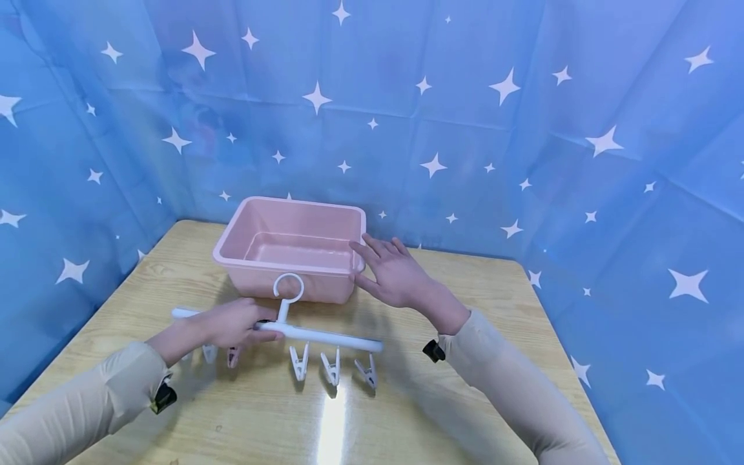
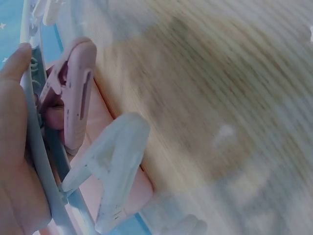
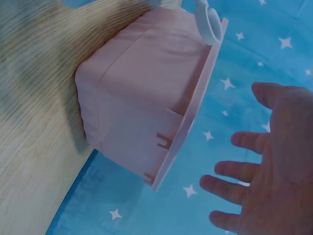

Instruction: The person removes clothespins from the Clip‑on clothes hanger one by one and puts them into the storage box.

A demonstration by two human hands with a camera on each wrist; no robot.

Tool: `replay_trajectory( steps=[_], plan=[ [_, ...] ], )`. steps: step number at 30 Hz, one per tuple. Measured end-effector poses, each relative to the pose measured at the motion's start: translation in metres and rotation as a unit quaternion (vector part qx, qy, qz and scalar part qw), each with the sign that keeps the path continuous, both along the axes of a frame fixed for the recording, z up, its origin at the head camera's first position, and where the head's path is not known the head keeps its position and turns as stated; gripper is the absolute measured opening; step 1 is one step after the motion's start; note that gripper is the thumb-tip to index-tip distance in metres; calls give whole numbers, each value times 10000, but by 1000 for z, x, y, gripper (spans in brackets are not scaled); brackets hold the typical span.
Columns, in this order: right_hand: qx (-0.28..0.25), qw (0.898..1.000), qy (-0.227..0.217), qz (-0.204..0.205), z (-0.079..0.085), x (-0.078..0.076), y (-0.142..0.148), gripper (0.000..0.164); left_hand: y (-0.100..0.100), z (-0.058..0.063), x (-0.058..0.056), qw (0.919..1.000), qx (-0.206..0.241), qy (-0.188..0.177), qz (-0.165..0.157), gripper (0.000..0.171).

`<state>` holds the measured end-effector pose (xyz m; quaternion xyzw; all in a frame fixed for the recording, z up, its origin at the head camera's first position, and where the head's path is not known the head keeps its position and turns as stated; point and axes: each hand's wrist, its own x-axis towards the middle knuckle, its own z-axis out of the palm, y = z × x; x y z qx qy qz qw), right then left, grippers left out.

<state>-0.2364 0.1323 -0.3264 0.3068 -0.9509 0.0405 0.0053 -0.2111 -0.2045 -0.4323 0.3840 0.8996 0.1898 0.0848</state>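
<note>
My left hand [image 1: 235,323] grips the bar of a pale blue-white clip hanger [image 1: 325,336] near its middle, holding it in front of the basin. The hanger's round hook points up, and several clips hang below the bar. In the left wrist view a pink clip [image 2: 80,93] and a whitish clip [image 2: 122,166] dangle beside the fingers. My right hand [image 1: 395,268], fingers spread and holding nothing, is at the right side of the pink basin [image 1: 290,268]. In the right wrist view a gap shows between these fingers [image 3: 239,171] and the basin's rim.
The basin stands on a wooden table [image 1: 250,413] towards its back edge. A blue cloth [image 1: 395,142] with white stars hangs behind the table and along both sides. Light glares off the tabletop near the front.
</note>
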Motion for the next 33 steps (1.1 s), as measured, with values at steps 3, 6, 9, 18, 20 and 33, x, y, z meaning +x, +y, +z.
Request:
replay_trajectory(
  steps=[3,6,9,18,20,33],
  plan=[
    [-11,10000,-11,15,1,0,0,64,0,2,1,9999,-101,48,-7,34],
    [-12,10000,17,51,2,1,-1,64,1,5,1,9995,-195,265,-2,36],
    [-20,10000,50,66,2,1,-1,64,2,8,2,9988,-177,456,-30,34],
    [-87,9999,54,78,1,1,0,64,5,20,6,9972,46,715,-225,31],
    [-107,9999,48,81,1,1,-1,64,5,23,5,9954,138,897,-298,29],
    [-103,9998,140,76,4,1,0,64,-4,44,-6,9864,344,1585,-263,25]
  ],
)
